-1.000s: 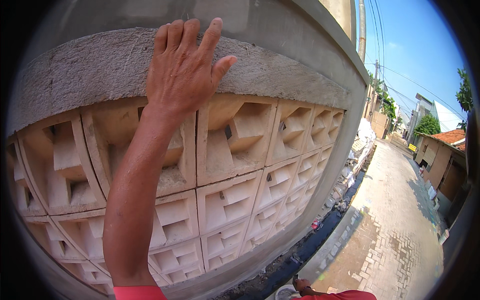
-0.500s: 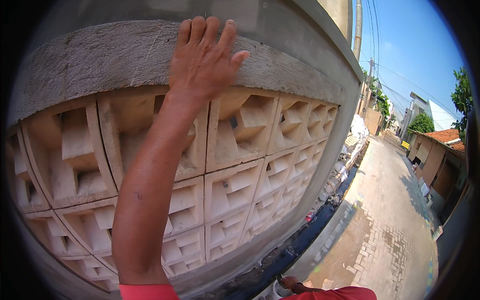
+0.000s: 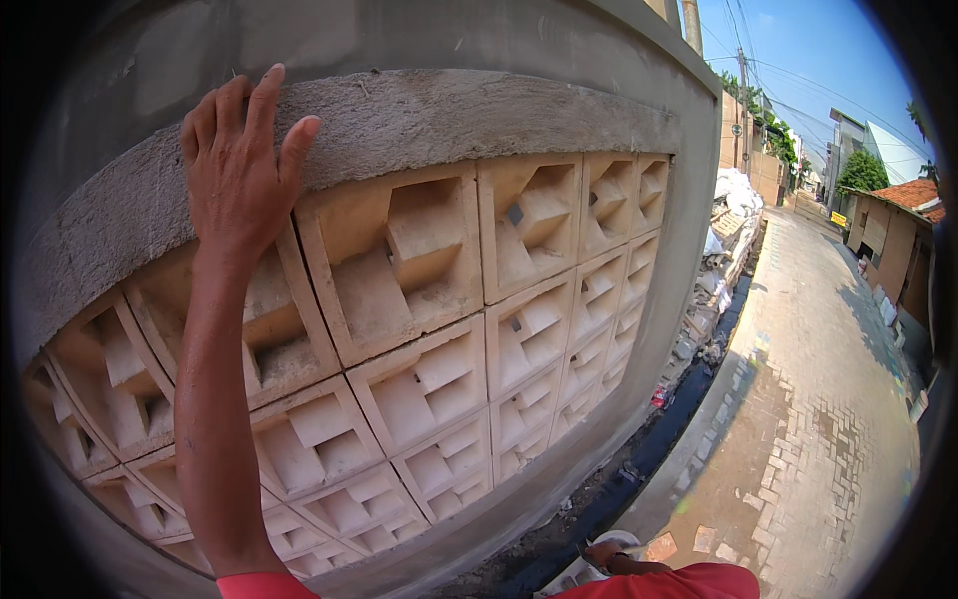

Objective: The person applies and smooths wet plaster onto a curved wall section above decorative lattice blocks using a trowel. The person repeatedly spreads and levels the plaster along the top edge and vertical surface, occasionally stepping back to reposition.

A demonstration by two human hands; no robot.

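Observation:
My left hand (image 3: 239,165) rests on a band of rough grey plaster (image 3: 439,110) above a panel of breeze blocks (image 3: 419,250). Its fingers are stretched upward, thumb apart, and it holds nothing. The pale blocks have angled openings. Low in the view, my right hand (image 3: 605,553) is closed, beside a pale bucket (image 3: 621,537). A dark, thin object shows at its fingers, too small to name. My red sleeve hides part of that area.
A ditch of dark water (image 3: 599,499) runs along the wall's foot. Beyond it lies a paved lane (image 3: 798,399). White sacks and rubble (image 3: 714,270) are heaped farther along the wall. A tiled-roof building (image 3: 893,235) stands across the lane.
My left hand has moved left along the plaster band, still spread. The view has turned, showing more of the blocks. My right hand and the bucket rim show more clearly.

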